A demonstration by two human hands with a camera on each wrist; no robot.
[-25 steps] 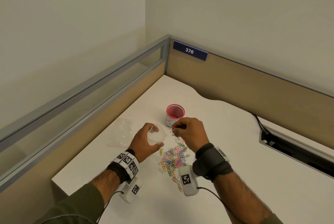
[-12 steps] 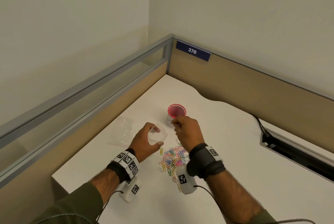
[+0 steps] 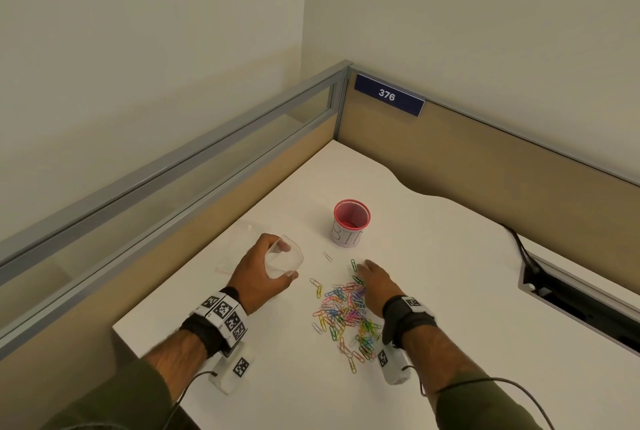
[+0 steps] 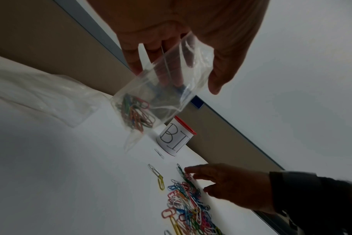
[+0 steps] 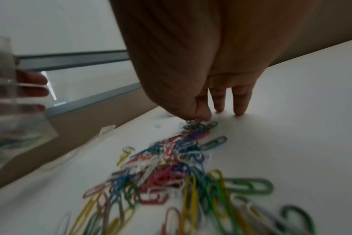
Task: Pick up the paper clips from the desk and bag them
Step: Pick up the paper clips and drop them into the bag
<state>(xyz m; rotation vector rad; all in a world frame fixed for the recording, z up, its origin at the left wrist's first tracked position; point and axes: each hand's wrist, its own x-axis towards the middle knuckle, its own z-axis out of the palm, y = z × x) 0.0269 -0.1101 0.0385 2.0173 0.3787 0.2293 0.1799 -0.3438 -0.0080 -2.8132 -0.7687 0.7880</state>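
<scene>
On the near part of a white desk (image 3: 450, 308), a loose heap of coloured paper clips (image 3: 346, 315) lay spread between a person's two forearms. The right hand (image 3: 375, 285) reached down at the heap's far edge, fingers extended to the desk; the blurred right wrist view suggested the thumb and forefinger were closing on a green clip, though whether anything was actually pinched could not be told. To the left, the left hand (image 3: 258, 275) held a small clear plastic bag (image 3: 282, 261) above the desk, fingers and thumb curled round its open mouth; the left wrist view showed a bunch of clips already at its bottom. A single pale clip (image 3: 327, 256) lay apart, beyond the heap. Farther back stood a red-rimmed cup (image 3: 350, 223) with a hand-lettered paper label, and left of the bag another clear plastic bag (image 3: 239, 246) lay flat. A blue "376" plate (image 3: 388, 95) marked the corner partition.
</scene>
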